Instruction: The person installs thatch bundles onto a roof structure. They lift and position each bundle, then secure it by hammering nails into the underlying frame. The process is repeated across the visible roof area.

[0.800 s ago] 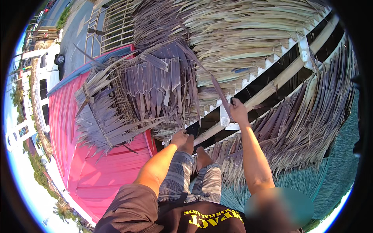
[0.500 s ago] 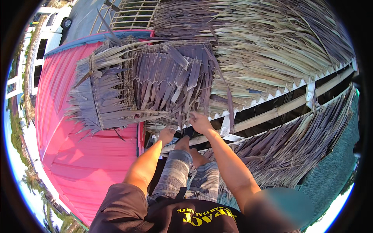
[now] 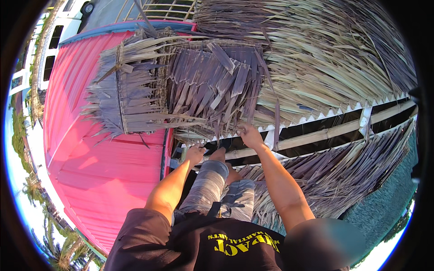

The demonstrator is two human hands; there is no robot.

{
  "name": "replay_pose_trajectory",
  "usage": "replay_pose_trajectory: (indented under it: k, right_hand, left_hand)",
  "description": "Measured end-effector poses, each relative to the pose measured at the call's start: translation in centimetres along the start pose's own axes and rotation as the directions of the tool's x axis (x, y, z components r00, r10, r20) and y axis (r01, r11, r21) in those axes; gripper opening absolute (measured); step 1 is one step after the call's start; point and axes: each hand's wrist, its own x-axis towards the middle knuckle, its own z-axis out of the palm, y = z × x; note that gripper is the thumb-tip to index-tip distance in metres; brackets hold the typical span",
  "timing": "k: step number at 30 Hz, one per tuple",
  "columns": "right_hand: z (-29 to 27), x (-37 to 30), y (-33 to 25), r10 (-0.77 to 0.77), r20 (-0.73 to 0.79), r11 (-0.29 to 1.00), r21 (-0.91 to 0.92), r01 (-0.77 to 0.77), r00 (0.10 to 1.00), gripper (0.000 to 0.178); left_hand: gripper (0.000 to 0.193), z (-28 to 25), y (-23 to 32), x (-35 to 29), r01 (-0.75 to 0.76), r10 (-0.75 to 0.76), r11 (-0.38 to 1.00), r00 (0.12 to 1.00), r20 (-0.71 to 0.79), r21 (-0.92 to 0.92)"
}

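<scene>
Much of my left is pink metal roof (image 3: 104,189), with a greyish leaf panel (image 3: 106,99) jutting over it and a purple-brown leaf panel (image 3: 196,72) next to that, lying above my hands, its ragged tips hanging towards the dark gap (image 3: 323,123). My left hand (image 3: 195,154) has its fingers curled near a small dark object (image 3: 209,146) beside my shin (image 3: 218,155); I cannot tell whether it grasps anything. Further right, my right hand (image 3: 249,136) has bent fingers near the hanging tips; whether they pinch a leaf I cannot tell. Beyond it a long loose strip (image 3: 277,113) dangles by the white bracket (image 3: 270,137), and a bamboo pole (image 3: 332,132) runs through the gap.

To work well here, I judge, I should keep my left hand low and steady, take several dry blades together rather than one brittle tip, draw along the grain, and keep my weight off the opening.

Against the earliest frame, my left hand sits a little farther left of my shin; the panels lie much the same; my right hand, which was by the bracket and loose strip, is now left of both, nearer my left hand
</scene>
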Motion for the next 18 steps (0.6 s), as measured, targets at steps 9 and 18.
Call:
replay_pose_trajectory:
  k: [9, 18]
  right_hand:
    - [2.0, 1.0, 5.1, 0.166, -0.051, 0.984, 0.081, -0.162, 0.985, 0.037]
    - [5.0, 3.6, 0.7, 0.017, 0.064, 0.987, -0.160, -0.007, 0.998, 0.037]
  left_hand:
    - [0.045, 5.4, 4.7, 4.1, -0.089, 0.094, 0.995, 0.985, 0.144, -0.036]
    - [0.041, 1.3, -0.5, 3.9, -0.136, 0.130, 0.974, 0.991, -0.042, -0.180]
